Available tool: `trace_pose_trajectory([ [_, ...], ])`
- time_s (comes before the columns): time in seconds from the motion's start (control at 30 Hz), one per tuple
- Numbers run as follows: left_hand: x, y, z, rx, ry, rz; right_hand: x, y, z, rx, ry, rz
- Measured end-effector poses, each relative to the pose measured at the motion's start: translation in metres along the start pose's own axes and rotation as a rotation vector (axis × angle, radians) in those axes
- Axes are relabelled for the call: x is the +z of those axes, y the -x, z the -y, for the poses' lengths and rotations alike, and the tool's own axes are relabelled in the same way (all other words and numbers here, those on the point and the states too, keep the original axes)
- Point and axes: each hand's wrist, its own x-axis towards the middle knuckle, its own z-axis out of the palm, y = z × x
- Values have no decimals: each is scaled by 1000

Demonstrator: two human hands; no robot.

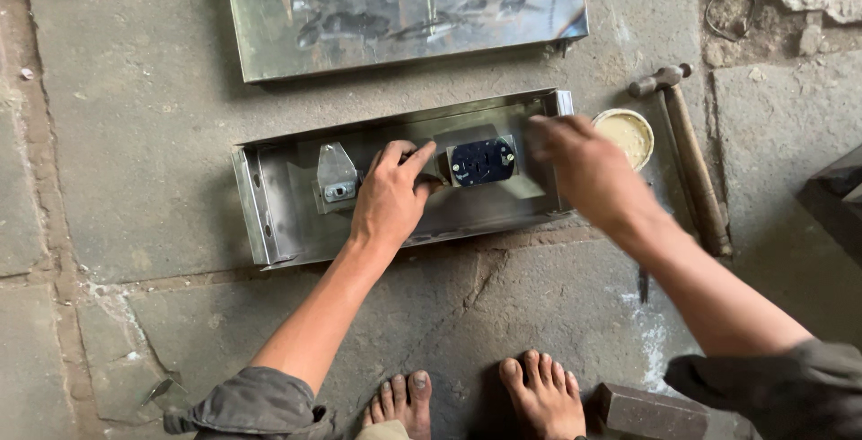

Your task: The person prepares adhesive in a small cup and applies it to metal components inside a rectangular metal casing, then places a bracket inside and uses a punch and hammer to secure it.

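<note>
Rough stone flooring (135, 135) carried a shallow metal tray (278, 215), where the left hand (391, 193) pressed closed fingers beside a dark socket block (483, 162) while the blurred right hand (584, 166), grip unclear, hovered over its end, apparently seating it, with firm alignment needed next.

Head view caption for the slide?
Left hand steadies black socket in metal tray; blurred right hand hovers near hammer.
</note>
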Motion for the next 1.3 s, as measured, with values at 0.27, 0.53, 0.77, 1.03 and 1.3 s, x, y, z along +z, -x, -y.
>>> trace_pose_trajectory([
  [0.27,-82,9,-30,74,43,-39,-5,3,0,-47,-83,-67],
  [0.53,-177,-38,-54,452,-423,122,24,5,-6,-174,-145,-338],
  [0.77,-142,-76,-70,449,-326,103,40,-5,-3,-159,-113,-315],
  [1.03,-99,-82,-54,184,-66,187,47,-6,-6,-170,-64,-366],
  [1.3,-53,-102,-51,121,80,264,60,-4,-7,-202,-117,-277],
])
